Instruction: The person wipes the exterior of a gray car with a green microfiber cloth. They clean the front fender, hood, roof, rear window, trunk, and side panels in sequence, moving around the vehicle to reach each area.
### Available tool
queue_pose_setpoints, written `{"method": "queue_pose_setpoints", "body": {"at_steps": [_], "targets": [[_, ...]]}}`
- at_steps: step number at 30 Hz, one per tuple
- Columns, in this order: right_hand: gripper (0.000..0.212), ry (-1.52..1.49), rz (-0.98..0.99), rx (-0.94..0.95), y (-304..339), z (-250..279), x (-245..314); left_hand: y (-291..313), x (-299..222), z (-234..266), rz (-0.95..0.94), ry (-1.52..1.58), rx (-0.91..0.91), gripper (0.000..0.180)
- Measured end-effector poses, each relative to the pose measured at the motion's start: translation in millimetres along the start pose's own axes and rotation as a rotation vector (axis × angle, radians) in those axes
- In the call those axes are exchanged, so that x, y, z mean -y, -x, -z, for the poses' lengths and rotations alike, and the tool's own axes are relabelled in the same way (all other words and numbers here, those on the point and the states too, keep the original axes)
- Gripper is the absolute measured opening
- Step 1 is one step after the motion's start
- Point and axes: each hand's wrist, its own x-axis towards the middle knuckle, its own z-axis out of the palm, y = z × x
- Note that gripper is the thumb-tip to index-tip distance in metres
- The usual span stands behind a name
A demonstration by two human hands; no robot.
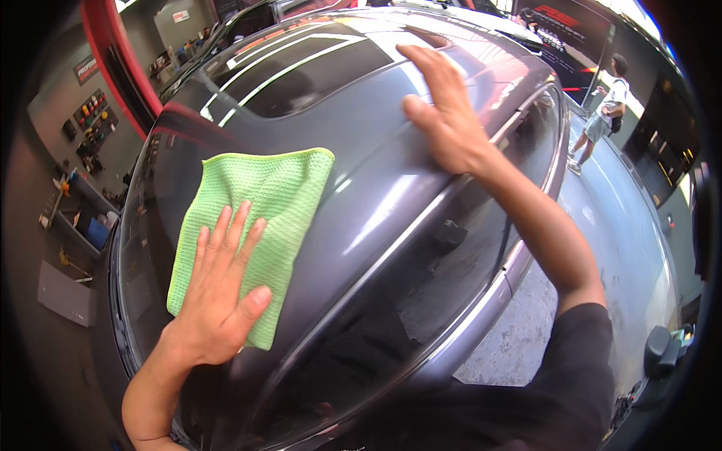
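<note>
A light green waffle-weave microfiber towel point(263, 188) lies spread over the dark grey car roof point(353, 143), close to the windscreen side. My left hand point(219, 293) rests flat on the towel's lower half, fingers stretched out and slightly apart. Farther along the roof, my right hand point(445, 113) is over the edge above the side windows, its thumb and fingers apart and nothing in it. Whether its palm touches the paint I cannot tell. Beyond both hands is a dark glass sunroof point(301, 79) with bright ceiling lights reflected in it.
Dark side windows point(421, 278) with a shiny trim strip run below the roof edge. A person point(602, 113) in a light shirt stands at the right on the grey floor point(602, 248). At the left are a red post point(120, 68) and a wall rack of tools point(95, 120).
</note>
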Motion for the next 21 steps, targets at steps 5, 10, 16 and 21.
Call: {"method": "queue_pose_setpoints", "body": {"at_steps": [5, 10, 16, 21], "targets": [[0.074, -0.425, -0.150, -0.041, -15, 9, 11, -112, -73, -33, 0.065, -0.161, -0.092, 0.067], [0.052, -0.840, -0.005, 0.023, -53, 33, -8, -231, -131, -55, 0.220, -0.132, -0.248, 0.089], [0.070, -0.433, -0.029, 0.627, -46, 9, -19, -60, -208, -98, -0.049, -0.144, -0.605, 0.053], [0.071, 0.106, 0.208, 0.677, -35, 12, -34, 144, -238, -87, 0.682, -0.065, -0.718, 0.055]]}}
